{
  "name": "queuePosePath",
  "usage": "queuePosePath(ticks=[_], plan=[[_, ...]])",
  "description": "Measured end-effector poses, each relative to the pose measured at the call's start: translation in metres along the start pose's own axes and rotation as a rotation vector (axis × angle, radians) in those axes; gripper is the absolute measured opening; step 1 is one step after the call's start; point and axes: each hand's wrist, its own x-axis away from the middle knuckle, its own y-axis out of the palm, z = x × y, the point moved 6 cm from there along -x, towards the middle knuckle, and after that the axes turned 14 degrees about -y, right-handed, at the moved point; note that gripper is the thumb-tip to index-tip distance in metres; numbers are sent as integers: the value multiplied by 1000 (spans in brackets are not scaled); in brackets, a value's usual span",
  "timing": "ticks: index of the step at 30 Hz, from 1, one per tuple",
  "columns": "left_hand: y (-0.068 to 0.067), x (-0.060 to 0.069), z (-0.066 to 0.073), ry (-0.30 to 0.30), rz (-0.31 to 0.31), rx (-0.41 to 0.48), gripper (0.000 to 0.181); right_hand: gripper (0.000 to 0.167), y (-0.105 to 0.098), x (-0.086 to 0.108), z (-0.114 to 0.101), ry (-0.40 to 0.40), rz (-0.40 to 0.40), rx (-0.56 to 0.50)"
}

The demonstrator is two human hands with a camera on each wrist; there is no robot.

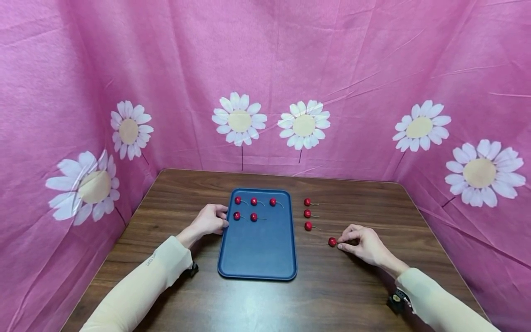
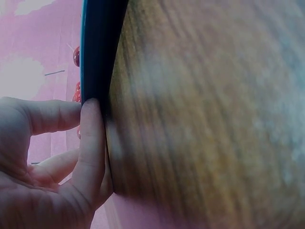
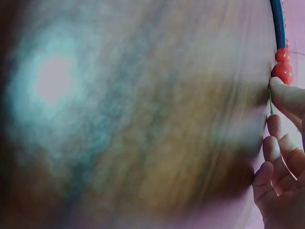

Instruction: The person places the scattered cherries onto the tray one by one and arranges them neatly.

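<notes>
Far left: pink cloth (image 1: 41, 115), softly creased, printed with white daisies (image 1: 94, 186). Next, the left hand (image 1: 209, 219) grips the tray (image 1: 257, 251) at its ten o'clock edge, thumb and fingers close about the rim; I judge this as steadying. Tray: matte dark blue, oblong, rounded corners, low raised lip. On it, toward twelve o'clock, five cherries (image 1: 254, 201): a row of three, then two on the near side. Each is round, glossy red, with a thin stem. Off the tray, at its two o'clock, three more cherries (image 1: 307, 214) lie in a column on the brown wood-grained table (image 1: 356, 198), stems toward three. Further right, at the tray's three o'clock, one lone cherry (image 1: 332, 241). The right hand (image 1: 365, 244) meets it, thumb and forefinger narrow, tips at the fruit. The right wrist view shows green stem between them; whether they pinch it I cannot tell. Step in hand, my judgement: handling this single cherry. Next move calls for a light, exact pinch; slick round fruit could roll.
</notes>
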Motion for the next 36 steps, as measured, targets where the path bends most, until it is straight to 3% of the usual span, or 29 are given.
queuePosePath(ticks=[4, 15, 26, 36], plan=[[0, 0, 0, -15, 3, -1, 59, 26, 1, 0, 0, -15, 7, 3], [0, 0, 0, -4, 1, 8, 58, 23, 7, -4, 4, 49, -60, 22], [0, 1, 0, -9, -4, 3, 59, 23, 7, -6, 1, 55, -22, 15], [1, -1, -1, 11, -7, 21, 59, 19, 3, -7, 0, 132, 0, 0]])
